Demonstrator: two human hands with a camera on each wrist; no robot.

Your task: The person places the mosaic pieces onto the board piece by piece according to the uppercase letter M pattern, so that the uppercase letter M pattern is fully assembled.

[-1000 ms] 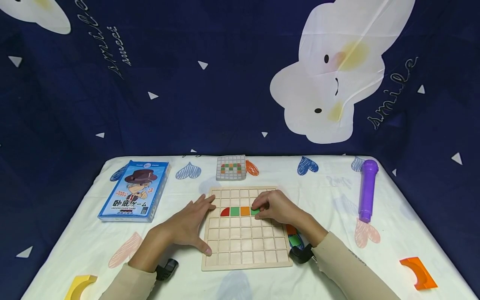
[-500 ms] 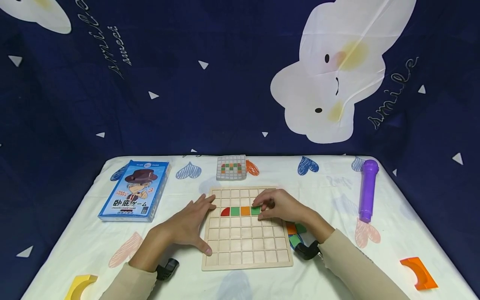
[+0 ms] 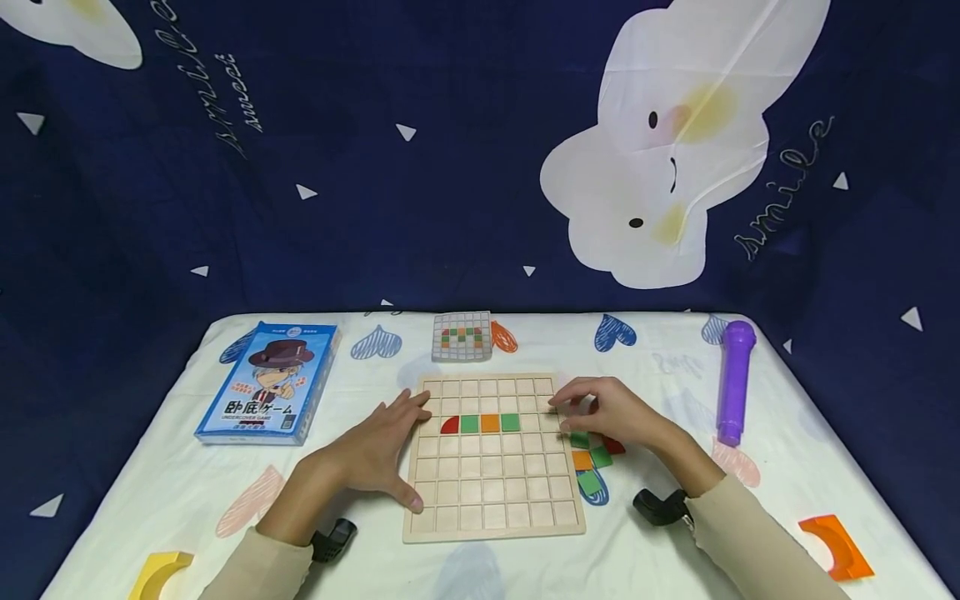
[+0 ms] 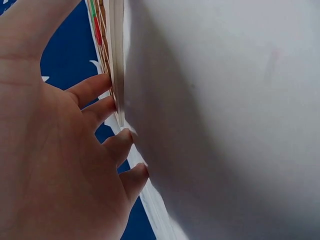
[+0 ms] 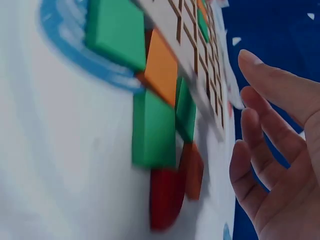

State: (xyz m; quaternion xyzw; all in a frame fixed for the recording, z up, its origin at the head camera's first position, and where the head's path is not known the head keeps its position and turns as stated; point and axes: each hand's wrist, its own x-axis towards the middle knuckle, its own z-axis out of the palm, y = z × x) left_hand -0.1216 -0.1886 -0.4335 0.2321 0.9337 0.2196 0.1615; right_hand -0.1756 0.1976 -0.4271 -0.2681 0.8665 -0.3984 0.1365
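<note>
A wooden grid board (image 3: 491, 492) lies on the cloth. One row of it carries a red quarter-round tile (image 3: 450, 426), a green tile (image 3: 469, 424), an orange tile (image 3: 490, 423) and another green tile (image 3: 510, 422). My left hand (image 3: 375, 450) rests on the board's left edge, thumb near the lower corner and fingers spread. Over the board's right edge hovers my right hand (image 3: 611, 408), fingers loosely bent and nothing between them. Just below it are loose tiles: green (image 5: 155, 130), orange (image 5: 161, 67) and red (image 5: 167, 197), partly hidden by the hand in the head view.
Behind the board lies a small pattern card (image 3: 462, 336) showing a coloured grid. A blue game box (image 3: 270, 383) is at the left, a purple microphone-shaped stick (image 3: 735, 383) at the right. Near the front are a yellow arch block (image 3: 159, 575) and an orange one (image 3: 838, 546).
My right hand has let go of the green tile, which stays in the row, and has moved right to the board's edge, uncovering more loose tiles. The left hand keeps its place.
</note>
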